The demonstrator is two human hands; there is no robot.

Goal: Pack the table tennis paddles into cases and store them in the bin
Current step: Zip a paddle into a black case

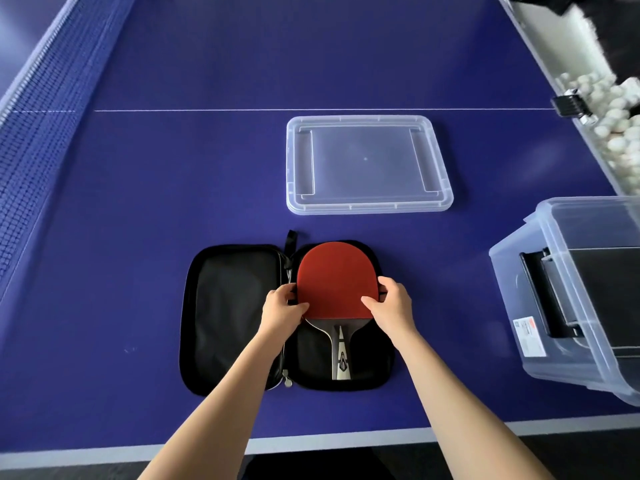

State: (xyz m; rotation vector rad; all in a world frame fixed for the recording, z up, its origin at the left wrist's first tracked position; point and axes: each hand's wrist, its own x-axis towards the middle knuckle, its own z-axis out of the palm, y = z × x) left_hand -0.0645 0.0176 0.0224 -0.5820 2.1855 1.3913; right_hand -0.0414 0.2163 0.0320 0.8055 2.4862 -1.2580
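Observation:
A black zip case [232, 317] lies unzipped and spread flat on the blue table. In its right half rests a paddle [337, 278], red rubber up, handle toward me. My left hand [282, 308] grips the blade's left edge and my right hand [389, 303] grips its right edge, thumbs on the rubber. At the right edge stands a clear plastic bin [540, 306] with a black case [609, 296] inside it. The bin's clear lid [367, 164] lies flat beyond the open case.
The net [45, 109] runs along the left side. A trough of white balls [620, 119] is clipped along the far right edge of the table. The table's white near edge [311, 441] is close to my body.

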